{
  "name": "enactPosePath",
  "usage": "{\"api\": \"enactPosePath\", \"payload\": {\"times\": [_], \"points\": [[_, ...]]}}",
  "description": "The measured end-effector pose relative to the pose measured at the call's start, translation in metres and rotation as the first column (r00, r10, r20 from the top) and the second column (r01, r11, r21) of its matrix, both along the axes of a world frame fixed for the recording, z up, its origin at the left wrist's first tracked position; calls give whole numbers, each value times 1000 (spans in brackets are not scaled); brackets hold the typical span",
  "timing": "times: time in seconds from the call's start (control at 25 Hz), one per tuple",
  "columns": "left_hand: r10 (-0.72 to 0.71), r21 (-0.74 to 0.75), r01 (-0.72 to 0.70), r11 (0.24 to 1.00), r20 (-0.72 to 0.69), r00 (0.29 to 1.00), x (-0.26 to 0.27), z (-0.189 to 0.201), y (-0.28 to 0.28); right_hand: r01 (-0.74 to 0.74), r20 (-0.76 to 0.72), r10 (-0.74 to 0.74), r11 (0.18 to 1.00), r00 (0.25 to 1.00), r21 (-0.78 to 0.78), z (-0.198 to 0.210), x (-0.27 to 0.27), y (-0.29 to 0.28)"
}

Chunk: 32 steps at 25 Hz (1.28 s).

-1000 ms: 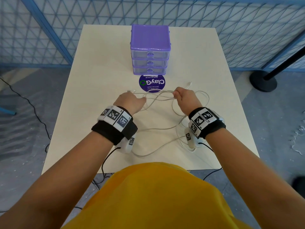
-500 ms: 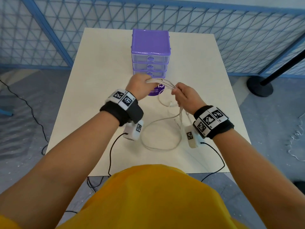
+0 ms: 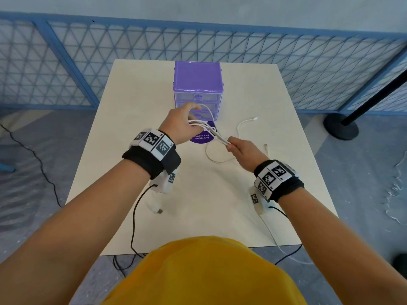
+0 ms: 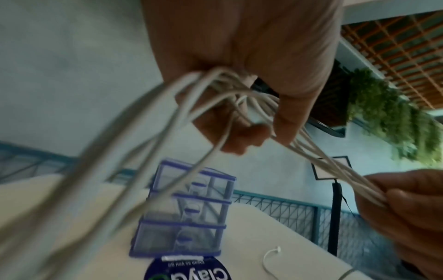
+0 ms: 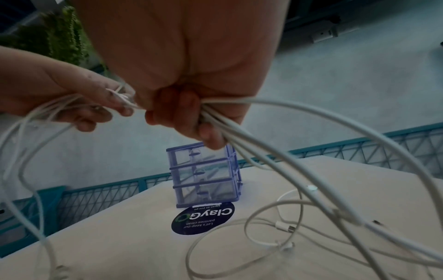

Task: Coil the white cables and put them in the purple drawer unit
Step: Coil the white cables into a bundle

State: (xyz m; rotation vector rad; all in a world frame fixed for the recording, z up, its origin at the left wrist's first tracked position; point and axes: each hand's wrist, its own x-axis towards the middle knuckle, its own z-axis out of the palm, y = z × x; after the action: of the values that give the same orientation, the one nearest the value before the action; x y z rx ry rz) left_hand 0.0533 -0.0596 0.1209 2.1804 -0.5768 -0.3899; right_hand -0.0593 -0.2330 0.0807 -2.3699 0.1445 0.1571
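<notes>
The right hand [image 3: 239,148] pinches the white cables [image 3: 217,136] nearer the body; the bundle runs up-left to the left hand [image 3: 179,124], its grip curled round the loops (ends trail on the tabletop [image 3: 136,111]). Just beyond stands the purple drawer unit [image 3: 198,89], drawers closed.

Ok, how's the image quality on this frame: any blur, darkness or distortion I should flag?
Head view: bright and evenly lit, fence rails bowed by the wide lens, white cables sharp. Left wrist view: near cable loops smeared by blur, purple drawer unit soft. Right wrist view: dim, corners darkened, though the round sticker is still readable.
</notes>
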Motion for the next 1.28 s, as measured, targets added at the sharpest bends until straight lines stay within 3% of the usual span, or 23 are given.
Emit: {"api": "enactPosePath", "payload": {"times": [0.08,0.2,0.28,0.4,0.56,0.68,0.88,1.0,1.12,1.28], "points": [[-114,182,88,979,134,984,1,2,-4,-29,-2,29,999,1000,-37,2,1,5],[-347,590,59,805,387,854,-6,2,-10,-73,-5,73,995,997,-75,7,4,12],[-491,679,125,724,380,784,-16,0,-17,-98,32,101,993,994,-66,14,9,19],[-450,620,278,734,137,882,-26,4,-26,-91,78,94,995,993,-41,18,14,23],[-256,379,255,889,-46,965,-2,11,-11,-2,-45,-4,990,999,-138,0,7,-6],[-97,123,97,988,-4,995,12,13,4,122,-116,-145,976,983,-181,-17,1,-38],[148,-138,-133,981,107,983,18,16,9,396,22,-395,915,918,-75,-4,17,-58],[237,-185,-211,960,135,962,17,19,6,478,164,-491,871,855,117,15,37,-55],[247,-197,-219,956,132,960,19,19,7,482,205,-545,828,813,288,23,48,-52],[206,-166,-179,970,158,966,18,17,8,454,20,-458,884,889,109,9,40,-48]]}}
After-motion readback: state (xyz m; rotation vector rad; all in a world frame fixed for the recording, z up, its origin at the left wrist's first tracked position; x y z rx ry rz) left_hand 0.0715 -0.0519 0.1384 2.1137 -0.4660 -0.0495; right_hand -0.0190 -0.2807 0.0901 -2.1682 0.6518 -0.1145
